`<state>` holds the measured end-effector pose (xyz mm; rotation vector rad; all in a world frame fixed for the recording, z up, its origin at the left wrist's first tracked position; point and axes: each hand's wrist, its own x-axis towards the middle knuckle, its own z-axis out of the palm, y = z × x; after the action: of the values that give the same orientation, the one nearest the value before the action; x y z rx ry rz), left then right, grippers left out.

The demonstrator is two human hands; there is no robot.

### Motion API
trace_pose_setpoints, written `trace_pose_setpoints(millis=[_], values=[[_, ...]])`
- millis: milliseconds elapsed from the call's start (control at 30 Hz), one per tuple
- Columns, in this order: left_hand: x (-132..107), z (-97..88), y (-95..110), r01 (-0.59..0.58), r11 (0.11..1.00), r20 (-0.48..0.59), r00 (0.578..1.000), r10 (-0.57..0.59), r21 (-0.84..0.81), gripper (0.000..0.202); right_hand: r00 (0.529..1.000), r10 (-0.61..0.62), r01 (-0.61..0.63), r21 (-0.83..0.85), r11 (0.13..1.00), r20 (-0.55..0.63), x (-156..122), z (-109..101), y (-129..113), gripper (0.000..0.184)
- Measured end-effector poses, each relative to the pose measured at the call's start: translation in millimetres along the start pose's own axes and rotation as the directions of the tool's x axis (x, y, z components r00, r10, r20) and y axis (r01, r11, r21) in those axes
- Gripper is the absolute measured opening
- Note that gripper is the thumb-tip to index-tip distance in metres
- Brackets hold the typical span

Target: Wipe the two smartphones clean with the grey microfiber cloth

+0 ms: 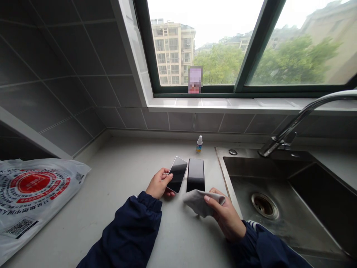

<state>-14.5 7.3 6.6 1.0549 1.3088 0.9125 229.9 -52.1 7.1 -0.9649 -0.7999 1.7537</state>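
Left hand [158,185] is closed around the left edge of a white-framed phone [177,174], with the thumb laid along the front edge; the remaining fingers are largely hidden by the phone. The phone is held at a slant above the desk [111,197], its dark glass facing up; whether its lower corner is in contact with the surface cannot be determined. Right hand [226,215] is closed on a grey cloth [198,203], which is pinched between the thumb and the fingers; the fingertips are concealed by the folds. A black phone [196,174] is placed on the desk just to the right of the white-framed phone; its lower end is covered from view by the cloth, and contact between the two cannot be confirmed. A small white-capped bottle [199,145] is stood upright behind the phones, its label too small to be read. Both dark blue sleeves [131,223] are cut off at the lower edge. A printed plastic bag [41,186] is cut off at the left. The steel sink [247,153] is partly obscured by the right sleeve, and the spout of the faucet [284,130] is cropped at the right. An object at the window [217,63] is masked by pixelation.
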Motion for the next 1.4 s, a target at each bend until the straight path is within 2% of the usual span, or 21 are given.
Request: trace_pose_setpoints(millis=[167, 300, 400, 533, 600, 667, 733, 833, 967, 1100, 1200, 1300, 1400], values=[[3, -0.6, 2, 0.067, 0.988, -0.002, 0.998, -0.067, -0.138, 0.048, 1.0, 0.001, -0.001, -0.005, 1.0, 0.009, 1, -2, 2, 0.041], [4, 0.1, 3, 0.037, 0.962, -0.06, 0.997, -0.055, -0.27, 0.043, 1.0, -0.004, 0.005, -0.017, 1.0, 0.012, 2, -4, 5, 0.042], [1, 4.5, 5, 0.024, 0.931, -0.045, 0.998, -0.044, -0.365, 0.041, 1.0, -0.012, 0.013, -0.029, 0.999, 0.009, 3, -5, 7, 0.043], [-9, 17.5, 6, 0.062, 0.887, 0.066, 0.997, -0.036, -0.458, 0.047, 1.0, -0.027, 0.027, -0.036, 0.999, -0.003, 4, -6, 8, 0.045], [-14, 25.5, 3, 0.065, 0.849, 0.128, 0.992, 0.003, -0.524, 0.051, 0.999, -0.036, 0.035, -0.033, 0.999, -0.015, 5, -6, 7, 0.045], [-19, 32.5, -1, 0.191, 0.72, 0.312, 0.949, 0.037, -0.667, 0.051, 0.999, -0.044, 0.043, -0.027, 0.999, -0.032, 5, -7, 4, 0.046], [-21, 37.4, -6, 0.297, 0.641, 0.42, 0.907, 0.044, -0.708, 0.05, 0.997, -0.052, 0.051, -0.019, 0.999, -0.053, 6, -7, 1, 0.046], [-22, 41.4, -14, 0.342, 0.589, 0.464, 0.884, 0.064, -0.732, 0.05, 0.994, -0.063, 0.063, -0.006, 0.998, -0.091, 7, -8, -3, 0.044], [-22, 45.5, -20, 0.371, 0.564, 0.494, 0.866, 0.077, -0.738, 0.047, 0.986, -0.073, 0.075, 0.007, 0.997, -0.151, 7, -9, -5, 0.036], [-23, 49.4, -21, 0.432, 0.568, 0.568, 0.819, 0.077, -0.7, 0.047, 0.981, -0.059, 0.061, 0.003, 0.998, -0.186, 9, -10, -10, 0.046], [-21, 51.0, -21, 0.475, 0.581, 0.62, 0.781, 0.067, -0.661, 0.063, 0.977, -0.068, 0.068, -0.008, 0.998, -0.203, 12, -11, -14, 0.051], [-20, 51.5, -22, 0.491, 0.58, 0.64, 0.765, 0.069, -0.65, 0.084, 0.971, -0.1, 0.094, -0.035, 0.995, -0.216, 16, -14, -17, 0.052], [-19, 52.4, -23, 0.487, 0.569, 0.633, 0.771, 0.077, -0.663, 0.081, 0.964, -0.159, 0.142, -0.09, 0.986, -0.213, 23, -14, -20, 0.051]])
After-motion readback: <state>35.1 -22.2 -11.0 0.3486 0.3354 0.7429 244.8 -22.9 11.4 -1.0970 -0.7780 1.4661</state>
